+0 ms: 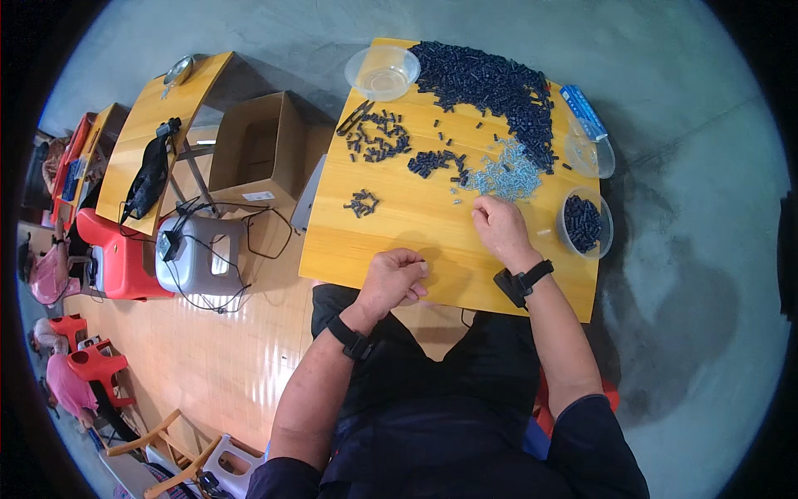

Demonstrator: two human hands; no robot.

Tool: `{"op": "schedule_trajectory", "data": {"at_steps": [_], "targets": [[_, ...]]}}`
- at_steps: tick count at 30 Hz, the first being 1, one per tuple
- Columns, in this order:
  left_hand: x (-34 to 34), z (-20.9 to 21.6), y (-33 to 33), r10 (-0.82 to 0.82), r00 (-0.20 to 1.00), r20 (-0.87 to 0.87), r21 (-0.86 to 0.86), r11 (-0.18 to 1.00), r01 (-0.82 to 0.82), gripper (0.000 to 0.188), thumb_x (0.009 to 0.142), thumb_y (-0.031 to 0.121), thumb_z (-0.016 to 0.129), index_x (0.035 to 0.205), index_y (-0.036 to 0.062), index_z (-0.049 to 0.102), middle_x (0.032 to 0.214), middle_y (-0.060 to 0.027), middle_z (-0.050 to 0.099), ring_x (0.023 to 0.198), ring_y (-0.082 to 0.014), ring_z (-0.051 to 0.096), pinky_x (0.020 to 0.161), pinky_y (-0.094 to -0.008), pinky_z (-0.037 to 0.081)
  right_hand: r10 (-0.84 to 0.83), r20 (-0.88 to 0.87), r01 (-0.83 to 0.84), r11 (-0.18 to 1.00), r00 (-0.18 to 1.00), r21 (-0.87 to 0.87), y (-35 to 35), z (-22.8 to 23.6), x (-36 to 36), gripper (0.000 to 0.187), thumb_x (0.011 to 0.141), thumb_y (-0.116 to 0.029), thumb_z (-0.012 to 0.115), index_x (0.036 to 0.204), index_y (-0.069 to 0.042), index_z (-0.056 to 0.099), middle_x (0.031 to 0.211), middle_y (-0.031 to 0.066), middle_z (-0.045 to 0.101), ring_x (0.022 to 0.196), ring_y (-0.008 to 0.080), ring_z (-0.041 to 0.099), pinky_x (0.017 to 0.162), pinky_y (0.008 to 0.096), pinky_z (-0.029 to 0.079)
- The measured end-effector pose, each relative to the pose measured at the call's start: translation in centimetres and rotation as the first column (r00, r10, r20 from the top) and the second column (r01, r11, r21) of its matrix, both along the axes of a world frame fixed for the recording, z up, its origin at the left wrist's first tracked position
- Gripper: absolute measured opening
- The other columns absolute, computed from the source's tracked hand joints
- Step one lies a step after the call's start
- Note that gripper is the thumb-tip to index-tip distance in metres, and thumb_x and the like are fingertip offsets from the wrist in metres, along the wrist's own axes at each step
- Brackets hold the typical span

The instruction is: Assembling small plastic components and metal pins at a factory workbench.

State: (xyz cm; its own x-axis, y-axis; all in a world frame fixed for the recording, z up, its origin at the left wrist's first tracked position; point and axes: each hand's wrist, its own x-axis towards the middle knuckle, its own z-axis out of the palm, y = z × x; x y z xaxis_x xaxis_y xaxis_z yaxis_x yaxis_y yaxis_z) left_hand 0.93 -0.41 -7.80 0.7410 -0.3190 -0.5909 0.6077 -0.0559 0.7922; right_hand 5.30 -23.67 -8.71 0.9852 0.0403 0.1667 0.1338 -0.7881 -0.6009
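Silvery small screws [509,176] lie heaped mid-table just beyond the right hand [500,228], fingers curled; left hand [394,279] loosely fisted near the front edge.

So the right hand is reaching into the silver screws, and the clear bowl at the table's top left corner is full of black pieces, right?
Not quite. In the head view the clear bowl at the top left corner is empty; the black pieces lie heaped on the table beside it. The right hand is indeed at the edge of the silver screws.
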Motion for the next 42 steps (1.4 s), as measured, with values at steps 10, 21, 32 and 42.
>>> {"op": "schedule_trajectory", "data": {"at_steps": [10,21,32,42], "targets": [[0.0,-0.1,-0.4,-0.008,1.000,-0.001,-0.029,1.000,0.008,0.017,0.088,0.012,0.061,0.097,-0.0025,0.062,0.074,-0.0072,0.063,0.055,-0.0130,0.062,0.048,-0.0272,0.055,0.110,0.034,-0.103,0.979,0.993,-0.176,1.4,-0.2,1.8,0.012,0.082,-0.016,0.059,0.082,-0.005,0.060,0.082,0.0158,0.063,0.075,0.0353,0.062,0.065,0.0450,0.049],[-0.1,-0.7,0.5,0.020,1.000,-0.017,-0.046,0.999,-0.021,0.018,0.086,0.014,0.063,0.094,-0.0023,0.063,0.071,-0.0079,0.064,0.055,-0.0125,0.063,0.044,-0.0212,0.045,-0.098,0.099,0.103,0.993,0.990,-0.051,-3.9,6.7,3.3,0.012,0.082,-0.013,0.056,0.077,-0.003,0.060,0.075,0.0164,0.063,0.069,0.0354,0.061,0.061,0.0425,0.048],[0.1,0.2,0.2,0.042,0.998,-0.041,-0.069,0.997,-0.045,0.017,0.087,0.012,0.063,0.096,-0.0033,0.062,0.075,-0.0068,0.064,0.060,-0.0124,0.065,0.052,-0.0220,0.051,-0.372,0.195,0.419,0.826,0.908,-0.376,-20.4,8.7,8.7,0.016,0.081,-0.015,0.056,0.086,-0.004,0.067,0.081,0.0189,0.066,0.077,0.0363,0.064,0.068,0.0426,0.050],[0.1,-0.2,0.7,0.018,0.999,-0.031,-0.066,0.998,-0.020,0.015,0.089,0.012,0.062,0.096,-0.0007,0.062,0.077,-0.0047,0.065,0.059,-0.0109,0.064,0.051,-0.0215,0.052,0.230,-0.064,-0.236,0.965,0.971,-0.112,-1.1,4.2,5.7,0.011,0.080,-0.013,0.058,0.083,-0.005,0.063,0.078,0.0180,0.064,0.075,0.0392,0.062,0.066,0.0454,0.050]]}}
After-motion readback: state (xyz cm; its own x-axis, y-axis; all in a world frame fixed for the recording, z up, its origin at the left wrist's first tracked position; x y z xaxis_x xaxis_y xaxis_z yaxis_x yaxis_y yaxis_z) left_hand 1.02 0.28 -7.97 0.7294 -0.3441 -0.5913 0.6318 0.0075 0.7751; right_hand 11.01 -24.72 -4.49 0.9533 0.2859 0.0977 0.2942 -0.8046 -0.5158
